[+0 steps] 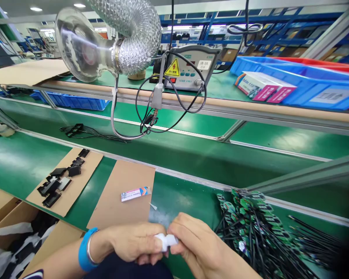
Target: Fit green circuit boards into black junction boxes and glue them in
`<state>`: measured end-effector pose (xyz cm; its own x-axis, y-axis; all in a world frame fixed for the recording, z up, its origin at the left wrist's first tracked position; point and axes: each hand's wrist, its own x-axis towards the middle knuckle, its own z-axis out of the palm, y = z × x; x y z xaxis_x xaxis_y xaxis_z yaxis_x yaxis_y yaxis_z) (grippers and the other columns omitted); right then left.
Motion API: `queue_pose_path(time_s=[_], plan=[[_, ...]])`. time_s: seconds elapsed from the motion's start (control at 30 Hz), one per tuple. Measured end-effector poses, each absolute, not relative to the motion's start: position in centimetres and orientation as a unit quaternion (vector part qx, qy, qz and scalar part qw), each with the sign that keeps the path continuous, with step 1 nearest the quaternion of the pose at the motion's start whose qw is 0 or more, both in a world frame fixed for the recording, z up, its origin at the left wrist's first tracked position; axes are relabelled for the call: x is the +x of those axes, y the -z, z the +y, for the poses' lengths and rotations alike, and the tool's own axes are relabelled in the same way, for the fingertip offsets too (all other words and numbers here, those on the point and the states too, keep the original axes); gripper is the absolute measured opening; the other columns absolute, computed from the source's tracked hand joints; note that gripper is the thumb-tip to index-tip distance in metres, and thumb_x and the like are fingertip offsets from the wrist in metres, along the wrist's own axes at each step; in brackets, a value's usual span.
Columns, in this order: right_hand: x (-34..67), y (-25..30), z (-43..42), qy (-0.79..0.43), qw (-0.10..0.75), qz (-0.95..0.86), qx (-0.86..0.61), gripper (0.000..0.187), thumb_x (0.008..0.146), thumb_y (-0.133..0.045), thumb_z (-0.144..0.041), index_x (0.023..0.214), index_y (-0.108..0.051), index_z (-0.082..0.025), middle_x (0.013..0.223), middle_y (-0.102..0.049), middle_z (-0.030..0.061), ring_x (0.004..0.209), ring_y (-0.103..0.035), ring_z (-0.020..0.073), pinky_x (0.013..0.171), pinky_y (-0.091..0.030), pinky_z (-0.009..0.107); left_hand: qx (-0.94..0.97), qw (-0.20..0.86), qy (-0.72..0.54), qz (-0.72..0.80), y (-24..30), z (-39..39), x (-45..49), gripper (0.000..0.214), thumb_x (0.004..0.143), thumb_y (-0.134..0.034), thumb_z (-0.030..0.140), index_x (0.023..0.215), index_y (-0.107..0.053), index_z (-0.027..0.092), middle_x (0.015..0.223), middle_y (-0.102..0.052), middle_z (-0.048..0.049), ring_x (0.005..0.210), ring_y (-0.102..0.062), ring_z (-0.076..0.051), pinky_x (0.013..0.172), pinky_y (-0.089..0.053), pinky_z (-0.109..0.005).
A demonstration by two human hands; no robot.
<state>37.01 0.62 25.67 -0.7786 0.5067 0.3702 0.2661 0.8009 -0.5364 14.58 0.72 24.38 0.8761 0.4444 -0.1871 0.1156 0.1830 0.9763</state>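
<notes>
My left hand (133,242) and my right hand (200,248) meet at the bottom middle of the head view, both pinching a small white piece (166,241) between their fingertips. The left wrist wears a blue band (84,250). Just beyond the hands a small pink and blue box (135,193) lies on a brown cardboard sheet (125,199). To the right lies a heap of small green circuit boards with black wires (256,228).
Black plastic parts (61,180) lie on a second cardboard sheet at the left. Above the green bench stand a silver fume duct with a clear hood (104,42), a soldering station (189,68) with looping cables, and blue bins (302,81).
</notes>
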Motion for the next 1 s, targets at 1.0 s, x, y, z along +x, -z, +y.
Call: queue_pose_path(time_s=[1.0], plan=[[34.7, -25.0, 1.1, -0.238, 0.178, -0.88, -0.37, 0.061, 0.103, -0.013, -0.038, 0.06, -0.051, -0.018, 0.051, -0.049, -0.0005, 0.046, -0.038, 0.0113, 0.049, -0.025, 0.027, 0.853, 0.373, -0.044, 0.363, -25.8, 0.6, 13.6, 0.025, 0.097, -0.03, 0.038, 0.092, -0.047, 0.02, 0.085, -0.057, -0.0035, 0.068, -0.047, -0.017, 0.061, -0.032, -0.029]])
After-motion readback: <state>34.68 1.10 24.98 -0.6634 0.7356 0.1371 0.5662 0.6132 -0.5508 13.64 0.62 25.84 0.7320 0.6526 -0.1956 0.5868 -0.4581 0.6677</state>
